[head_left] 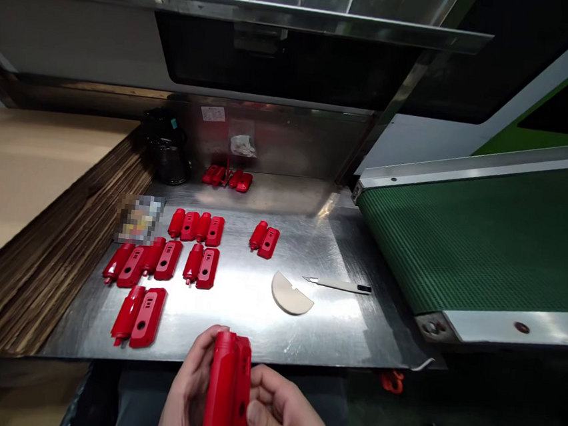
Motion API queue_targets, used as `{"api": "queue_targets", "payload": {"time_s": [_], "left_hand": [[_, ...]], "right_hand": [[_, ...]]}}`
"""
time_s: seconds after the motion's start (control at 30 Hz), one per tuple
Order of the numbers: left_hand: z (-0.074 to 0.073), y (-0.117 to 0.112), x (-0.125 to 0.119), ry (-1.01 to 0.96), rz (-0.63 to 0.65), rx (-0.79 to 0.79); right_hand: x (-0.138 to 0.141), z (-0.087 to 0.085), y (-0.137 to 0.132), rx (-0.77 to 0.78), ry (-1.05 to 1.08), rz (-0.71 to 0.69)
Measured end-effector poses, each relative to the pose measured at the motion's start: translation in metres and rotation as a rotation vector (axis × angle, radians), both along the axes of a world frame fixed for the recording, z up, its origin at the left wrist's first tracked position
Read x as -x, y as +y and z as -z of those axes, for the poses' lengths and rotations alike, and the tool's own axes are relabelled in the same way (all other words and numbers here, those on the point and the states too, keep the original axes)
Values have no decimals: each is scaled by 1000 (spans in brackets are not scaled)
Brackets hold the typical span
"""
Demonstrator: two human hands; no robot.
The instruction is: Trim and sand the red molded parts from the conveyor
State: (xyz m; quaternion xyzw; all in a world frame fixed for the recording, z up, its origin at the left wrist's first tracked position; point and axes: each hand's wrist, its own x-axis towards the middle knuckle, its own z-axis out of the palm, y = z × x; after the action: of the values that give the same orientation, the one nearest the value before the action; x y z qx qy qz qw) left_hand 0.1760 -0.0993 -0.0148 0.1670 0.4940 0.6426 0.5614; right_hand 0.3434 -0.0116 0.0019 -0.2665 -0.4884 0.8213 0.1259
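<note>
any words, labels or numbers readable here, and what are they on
No text reads clearly.
Sticker on the back wall: print too small to read.
Packet by the cardboard stack: blurred, unreadable.
Red part held in left hand and right hand: no marking visible.

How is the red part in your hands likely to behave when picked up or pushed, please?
The red part looks like hard moulded plastic, probably stiff and light. Its glossy shell may slip; its rounded half might roll.
</note>
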Motion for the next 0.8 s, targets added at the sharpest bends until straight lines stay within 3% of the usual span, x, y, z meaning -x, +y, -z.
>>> {"api": "queue_targets", "payload": {"time_s": [0.1, 0.17, 0.2, 0.3, 0.4, 0.47, 0.57, 0.7, 0.8], "left_hand": [[4, -4, 1, 63, -50, -77], [3, -6, 2, 122, -73, -121], [1, -6, 2, 148, -83, -146], [-3, -7, 3, 178, -63, -201], [-5, -9, 2, 202, -13, -204], [-7, -11, 0, 250, -6, -224], [-12, -13, -4, 354, -13, -317], [-20, -12, -5, 529, 0, -350], [-23, -9, -5, 501, 49, -341]], "right_hand": [[-18, -16, 42, -461, -340, 100], [-36, -26, 86, -910, -644, 213], [-46, -29, 110, -1025, -706, 254], [-68, -24, 172, -1175, -779, 209], [-76, -9, 201, -1249, -800, 100], [-76, -1, 201, -1308, -814, 94], [-75, -3, 187, -1384, -840, 203], [-74, -24, 156, -1364, -816, 325], [-68, -45, 128, -1209, -708, 239]]}}
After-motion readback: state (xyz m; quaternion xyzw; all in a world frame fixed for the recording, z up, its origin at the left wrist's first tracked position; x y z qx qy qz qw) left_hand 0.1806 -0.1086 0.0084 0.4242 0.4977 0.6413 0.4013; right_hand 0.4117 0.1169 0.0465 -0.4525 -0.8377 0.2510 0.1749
